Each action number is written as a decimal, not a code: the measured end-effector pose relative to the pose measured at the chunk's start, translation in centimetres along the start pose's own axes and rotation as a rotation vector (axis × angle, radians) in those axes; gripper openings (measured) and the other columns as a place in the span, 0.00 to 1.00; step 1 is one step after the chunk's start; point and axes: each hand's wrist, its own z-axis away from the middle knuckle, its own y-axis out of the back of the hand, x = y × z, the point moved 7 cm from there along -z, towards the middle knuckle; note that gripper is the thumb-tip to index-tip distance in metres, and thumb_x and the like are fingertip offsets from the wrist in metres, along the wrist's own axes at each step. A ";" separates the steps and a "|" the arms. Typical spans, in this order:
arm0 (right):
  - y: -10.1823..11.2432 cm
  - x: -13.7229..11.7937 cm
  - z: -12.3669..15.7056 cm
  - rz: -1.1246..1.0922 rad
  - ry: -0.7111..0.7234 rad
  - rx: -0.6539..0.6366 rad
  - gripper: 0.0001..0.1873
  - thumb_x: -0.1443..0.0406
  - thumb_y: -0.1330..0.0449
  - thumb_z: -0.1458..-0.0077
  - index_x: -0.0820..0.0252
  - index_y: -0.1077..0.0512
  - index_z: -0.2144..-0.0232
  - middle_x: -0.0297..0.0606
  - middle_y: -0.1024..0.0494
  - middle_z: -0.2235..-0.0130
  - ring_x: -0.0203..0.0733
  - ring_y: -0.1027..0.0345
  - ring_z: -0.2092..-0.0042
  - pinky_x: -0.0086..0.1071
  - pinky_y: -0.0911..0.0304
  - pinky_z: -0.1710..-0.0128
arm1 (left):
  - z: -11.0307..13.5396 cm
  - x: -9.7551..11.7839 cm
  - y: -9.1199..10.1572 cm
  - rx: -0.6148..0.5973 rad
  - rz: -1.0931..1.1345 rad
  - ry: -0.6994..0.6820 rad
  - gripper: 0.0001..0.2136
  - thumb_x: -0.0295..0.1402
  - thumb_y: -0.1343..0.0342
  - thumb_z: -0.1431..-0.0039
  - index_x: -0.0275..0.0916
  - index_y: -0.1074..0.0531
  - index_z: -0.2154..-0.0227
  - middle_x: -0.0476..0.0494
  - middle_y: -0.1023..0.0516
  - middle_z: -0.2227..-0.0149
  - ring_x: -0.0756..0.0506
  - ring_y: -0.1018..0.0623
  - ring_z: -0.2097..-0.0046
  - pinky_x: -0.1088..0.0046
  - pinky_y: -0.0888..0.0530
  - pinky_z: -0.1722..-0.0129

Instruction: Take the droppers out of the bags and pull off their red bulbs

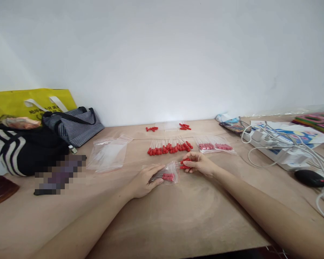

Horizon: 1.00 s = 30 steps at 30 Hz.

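Note:
My left hand (144, 181) is closed on the left part of a small clear zip bag (175, 178). Inside that bag lie several red-tipped sticks (167, 176). At its right-hand mouth, my right hand (198, 164) pinches more red-tipped sticks (185, 162) by their red ends, pale stems pointing left into the opening. Just beyond the hands, a row of red-tipped sticks (169, 147) is spread on the table. A filled zip bag (217, 145) lies to the right of the row. Flat clear bags (110, 154) rest at the left.
Smaller groups of red pieces (152, 128) lie near the wall. On the right are a power strip (280, 154) with white cables, a black mouse (311, 178) and printed sheets. A striped bag (75, 126), a black bag (32, 151) and a yellow bag (13, 102) stand left.

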 end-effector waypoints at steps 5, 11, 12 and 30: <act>3.6 -1.6 0.1 0.060 0.015 0.149 0.15 0.64 0.34 0.65 0.62 0.33 0.73 0.31 0.26 0.79 0.29 0.36 0.81 0.23 0.40 0.83 | 0.0 0.0 -0.1 0.002 0.008 -0.002 0.21 0.39 0.53 0.43 0.42 0.41 0.47 0.42 0.36 0.45 0.42 0.37 0.45 0.60 0.39 0.46; 6.6 -4.7 1.4 0.034 0.238 0.378 0.15 0.61 0.35 0.63 0.61 0.35 0.74 0.31 0.28 0.79 0.29 0.37 0.82 0.23 0.41 0.83 | 0.2 -0.4 0.2 0.016 0.052 0.028 0.22 0.40 0.53 0.43 0.39 0.41 0.47 0.41 0.38 0.44 0.41 0.37 0.44 0.58 0.40 0.45; 6.4 -5.0 1.6 0.044 0.296 0.423 0.15 0.60 0.36 0.62 0.61 0.35 0.74 0.30 0.29 0.79 0.30 0.37 0.81 0.24 0.41 0.82 | 0.2 -0.3 0.6 0.065 0.077 0.029 0.21 0.40 0.53 0.44 0.39 0.39 0.48 0.40 0.37 0.45 0.41 0.37 0.44 0.58 0.40 0.45; -7.1 -5.5 6.5 1.400 1.416 0.180 0.12 0.71 0.53 0.43 0.59 0.33 0.61 0.42 0.26 0.63 0.36 0.36 0.69 0.31 0.39 0.72 | -5.3 3.2 -3.2 0.092 1.416 0.674 0.06 0.28 0.48 0.45 0.32 0.31 0.76 0.47 0.28 0.78 0.54 0.28 0.78 0.81 0.31 0.79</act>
